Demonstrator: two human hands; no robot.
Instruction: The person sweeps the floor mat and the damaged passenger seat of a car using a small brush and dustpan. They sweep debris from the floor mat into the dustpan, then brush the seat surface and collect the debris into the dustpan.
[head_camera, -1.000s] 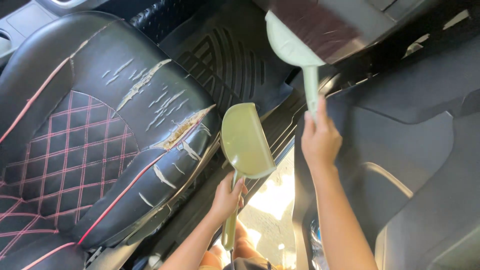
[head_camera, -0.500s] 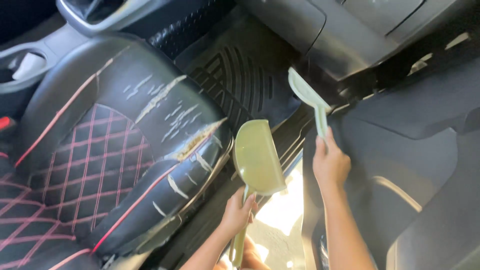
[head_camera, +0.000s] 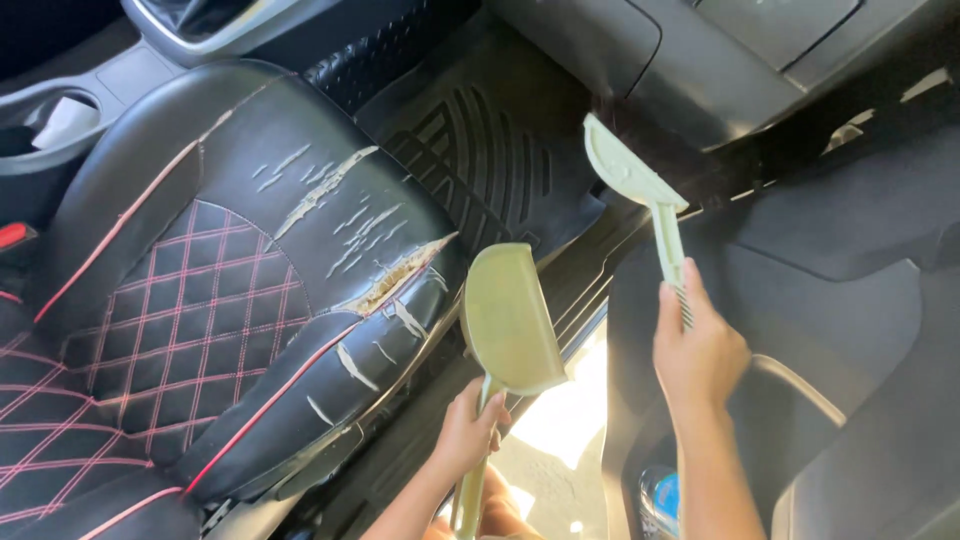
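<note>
The pale green plastic dustpan is held up by its handle in the left hand, fingers wrapped closed around the stem; its scoop hangs in the air just beside the front edge of the seat, above the door sill, not touching the floor. The right hand is closed in a fist around the handle of a matching pale green plastic hand brush, whose head points up toward the dark underside of the dashboard, above the black ribbed rubber floor mat.

As far as can be judged, sweeping is under way but nothing is gathered: the pan's face looks empty, and neither tool meets the mat. No loose dirt can be made out on the mat from here.

The black leather car seat with pink diamond stitching is cracked and peeling at its front edge. Low in the door pocket sits a blue-and-white package, rounded, its label too small to describe further.
</note>
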